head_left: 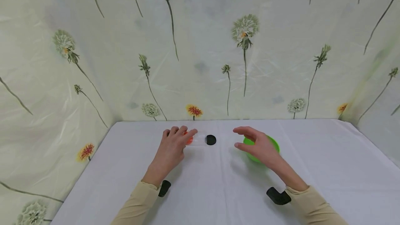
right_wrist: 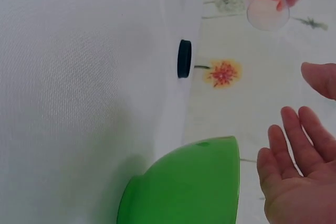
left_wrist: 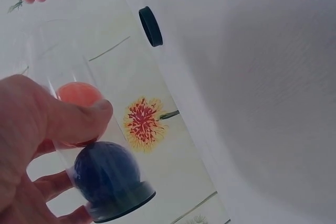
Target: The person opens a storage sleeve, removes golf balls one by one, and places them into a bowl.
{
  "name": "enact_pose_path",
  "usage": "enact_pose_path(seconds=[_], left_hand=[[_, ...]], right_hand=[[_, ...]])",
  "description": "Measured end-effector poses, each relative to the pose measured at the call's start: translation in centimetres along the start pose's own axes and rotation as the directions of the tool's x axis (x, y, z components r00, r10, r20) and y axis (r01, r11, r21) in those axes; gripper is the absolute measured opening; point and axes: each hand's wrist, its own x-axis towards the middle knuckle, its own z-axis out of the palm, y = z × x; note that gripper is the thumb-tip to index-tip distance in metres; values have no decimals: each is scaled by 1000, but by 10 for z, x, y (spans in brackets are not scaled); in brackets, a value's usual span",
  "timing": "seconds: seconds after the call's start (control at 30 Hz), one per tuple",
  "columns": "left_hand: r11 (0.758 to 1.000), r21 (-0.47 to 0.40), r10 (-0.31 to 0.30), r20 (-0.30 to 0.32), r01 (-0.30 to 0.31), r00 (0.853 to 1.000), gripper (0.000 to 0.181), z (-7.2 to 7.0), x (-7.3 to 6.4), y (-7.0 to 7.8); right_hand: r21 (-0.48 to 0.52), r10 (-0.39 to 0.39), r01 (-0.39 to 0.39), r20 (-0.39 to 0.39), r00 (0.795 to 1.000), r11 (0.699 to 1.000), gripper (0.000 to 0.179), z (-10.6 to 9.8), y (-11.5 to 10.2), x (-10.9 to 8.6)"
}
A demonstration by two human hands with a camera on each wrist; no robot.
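A: Where's the clear tube (head_left: 199, 139)?
B: Held above the worktop (head_left: 200, 190), lying roughly crosswise, its clear end toward the right hand (head_left: 260, 147).
A: What's inside?
B: An orange ball (left_wrist: 79, 93) and, next to it at the end with the dark cap (left_wrist: 126, 202), a dark blue ball (left_wrist: 107, 169).
A: And the left hand (head_left: 172, 148)?
B: Its grip is wrapped round the tube, with the thumb across the side, over part of the orange ball.
A: The right?
B: That grip is spread, thumb well apart from the fingers, above the green bowl (right_wrist: 194, 182) and apart from its rim.
A: Anything between the hands?
B: A black lid (right_wrist: 184, 59), on the worktop.
A: Further out?
B: Beige sleeves (head_left: 134, 202) on both arms, a black piece (head_left: 278, 196) by each cuff, and a flowered sheet (head_left: 203, 89) hanging behind the white-covered worktop.
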Motion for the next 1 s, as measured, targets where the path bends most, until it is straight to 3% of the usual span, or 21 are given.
enact_pose_path(seconds=[0.37,1.0], left_hand=[[1000,-9,-9,0,9,1000,60,-4,1,3],[1000,3,-28,19,28,999,60,-4,4,6]], right_hand=[[110,-30,28,14,999,994,46,17,-4,6],[145,59,-68,64,996,987,48,45,-12,18]])
